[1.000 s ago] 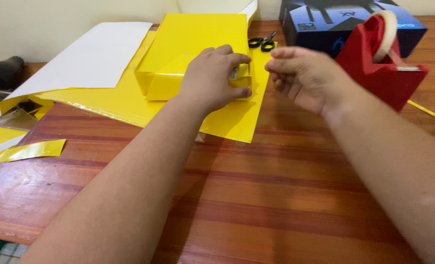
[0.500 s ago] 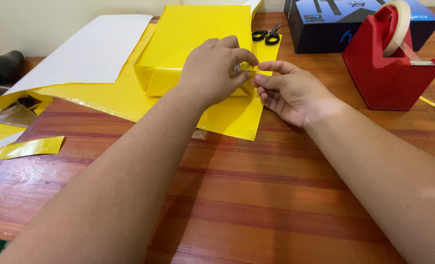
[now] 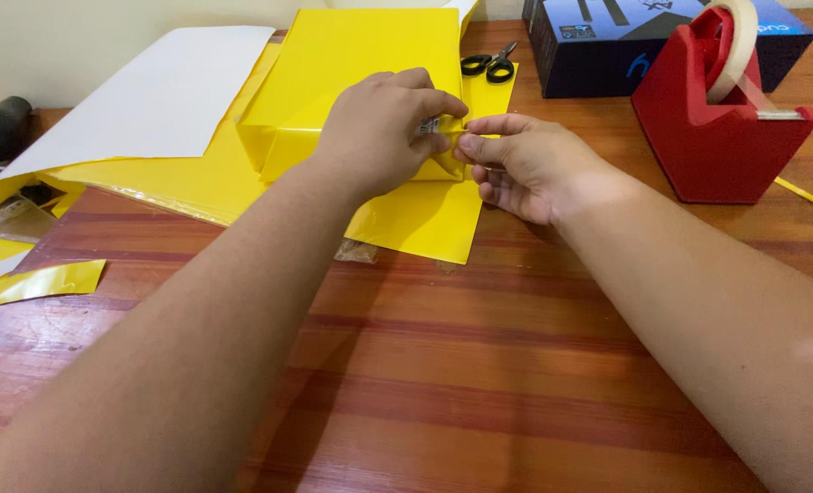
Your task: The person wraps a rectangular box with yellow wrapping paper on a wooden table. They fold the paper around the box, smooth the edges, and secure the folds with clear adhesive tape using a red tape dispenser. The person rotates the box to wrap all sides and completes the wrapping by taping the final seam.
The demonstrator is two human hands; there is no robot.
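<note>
A box wrapped in glossy yellow paper (image 3: 361, 64) lies at the far middle of the wooden table (image 3: 479, 365). My left hand (image 3: 383, 128) presses down on the folded paper at the box's near right corner. My right hand (image 3: 525, 164) pinches that same corner from the right, thumb and forefinger on a small strip of clear tape against the fold. A loose flap of yellow paper (image 3: 424, 219) spreads on the table under both hands.
A red tape dispenser (image 3: 717, 119) stands at the right, a dark blue box (image 3: 598, 46) behind it. Black-handled scissors (image 3: 488, 64) lie beside the box. A white sheet (image 3: 151, 100) lies at the left, with yellow paper scraps (image 3: 32, 283) at the left edge.
My right hand came in from beside the dispenser to the box's corner and now pinches the fold. My left hand has stayed pressed on the corner.
</note>
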